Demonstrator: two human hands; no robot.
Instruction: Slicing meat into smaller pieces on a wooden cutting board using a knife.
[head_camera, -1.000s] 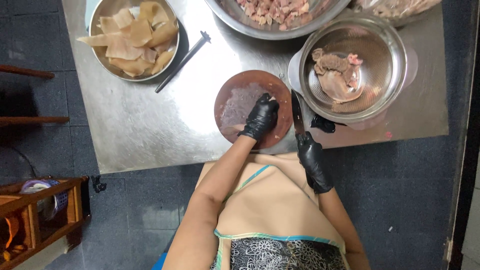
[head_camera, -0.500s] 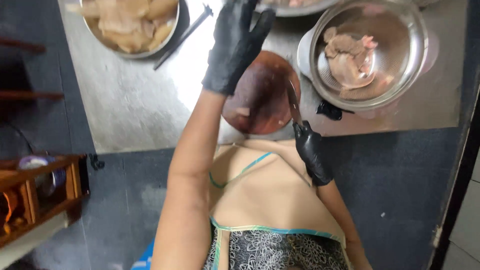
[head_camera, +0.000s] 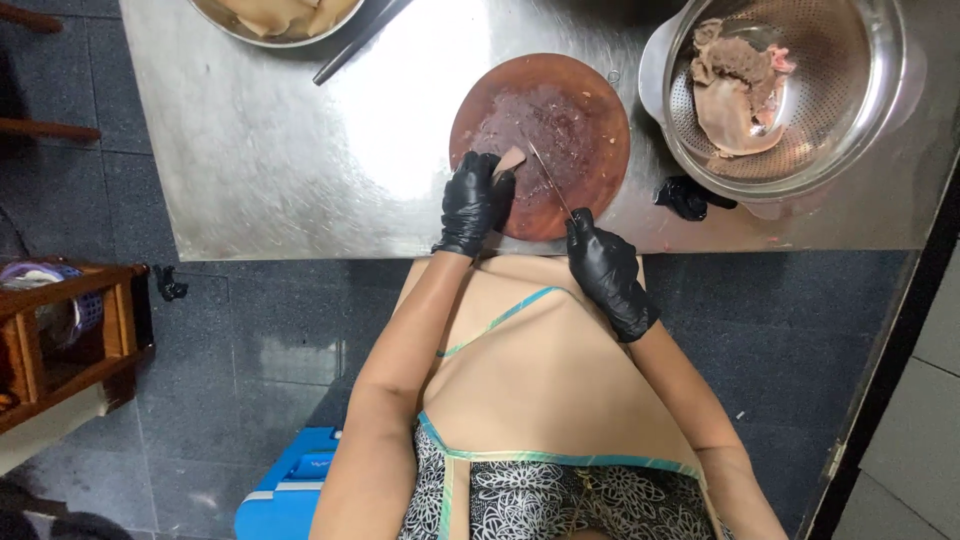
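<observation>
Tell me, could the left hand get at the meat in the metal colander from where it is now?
Probably, but not directly. The left hand pins a meat piece on the round board; the colander sits at the far right, past the knife and right hand.

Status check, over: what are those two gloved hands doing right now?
Left hand pins meat piece on round cutting board. Right hand grips knife, blade at meat. Nothing blocking the board.

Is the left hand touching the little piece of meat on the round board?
Touching. The head view shows the left hand's fingers pressed on the meat piece.
</observation>
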